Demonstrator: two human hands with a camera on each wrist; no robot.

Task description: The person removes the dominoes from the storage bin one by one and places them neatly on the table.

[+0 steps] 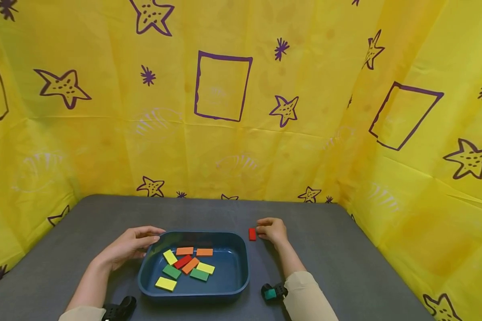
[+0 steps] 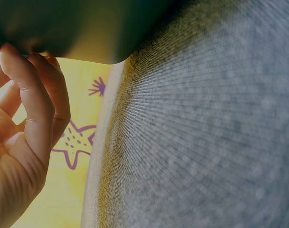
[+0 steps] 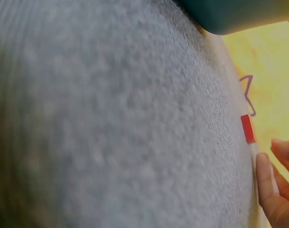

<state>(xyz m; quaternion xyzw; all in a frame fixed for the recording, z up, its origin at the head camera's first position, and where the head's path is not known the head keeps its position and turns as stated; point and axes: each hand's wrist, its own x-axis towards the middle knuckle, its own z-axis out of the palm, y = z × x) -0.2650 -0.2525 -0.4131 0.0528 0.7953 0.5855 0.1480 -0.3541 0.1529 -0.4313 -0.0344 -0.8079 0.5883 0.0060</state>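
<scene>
A dark blue tray (image 1: 241,285) stands on the table, with several green, yellow, orange and red tiles lying flat inside it. My left hand (image 1: 130,244) is at the tray's far left corner, its fingertips touching the rim. In the left wrist view, the bent fingers (image 2: 37,102) rest against the tray's outer wall (image 2: 87,28). A single red tile (image 1: 252,234) lies on the table to the right of the tray. Right beside this tile is my right hand (image 1: 272,231), fingers loosely bent. In the right wrist view, the red tile (image 3: 247,128) sits apart from the fingertips.
The grey table (image 1: 333,249) reaches back to a yellow curtain (image 1: 225,147) with purple starfish drawings, which also hangs along both sides. Black straps with small cameras (image 1: 274,292) are on both wrists.
</scene>
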